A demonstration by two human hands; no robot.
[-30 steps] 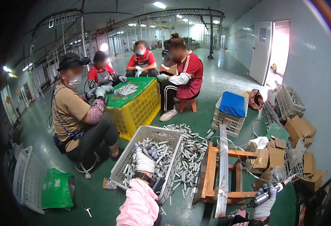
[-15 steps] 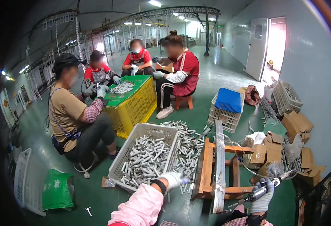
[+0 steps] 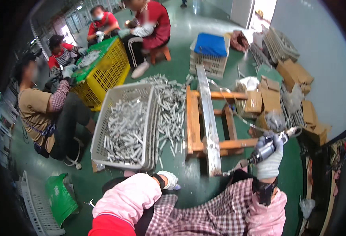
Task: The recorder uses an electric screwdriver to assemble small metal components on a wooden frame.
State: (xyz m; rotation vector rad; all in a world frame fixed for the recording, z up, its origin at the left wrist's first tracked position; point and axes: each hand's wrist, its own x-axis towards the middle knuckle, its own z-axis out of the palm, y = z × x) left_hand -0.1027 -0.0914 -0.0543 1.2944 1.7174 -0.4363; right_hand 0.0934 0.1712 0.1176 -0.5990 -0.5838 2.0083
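My right hand (image 3: 272,161), in a pale knit glove, is wrapped round a silver and black air tool (image 3: 264,151) with a hose at its rear end. Its thin tip lies close to the near end of a long metal bar (image 3: 210,133), which rests across an orange wooden frame (image 3: 196,126). My left hand (image 3: 169,180), also gloved, is low near my lap, in front of a light plastic crate (image 3: 95,146) heaped with small metal cylinders (image 3: 125,135). Its fingers point down and mostly cannot be seen. More metal cylinders (image 3: 171,112) lie loose on the floor beside the crate.
Several co-workers sit around a yellow crate (image 3: 104,80) with a green top. A crate with a blue cover (image 3: 211,44) stands beyond the wooden frame. Cardboard boxes (image 3: 269,92) and bags line the right wall. An upended crate (image 3: 37,208) and green sheet (image 3: 60,198) lie left.
The view has tilted down and shifted right. My left hand has drawn back from beside the crate toward my lap. My right hand still holds the air tool, near the bar's end.
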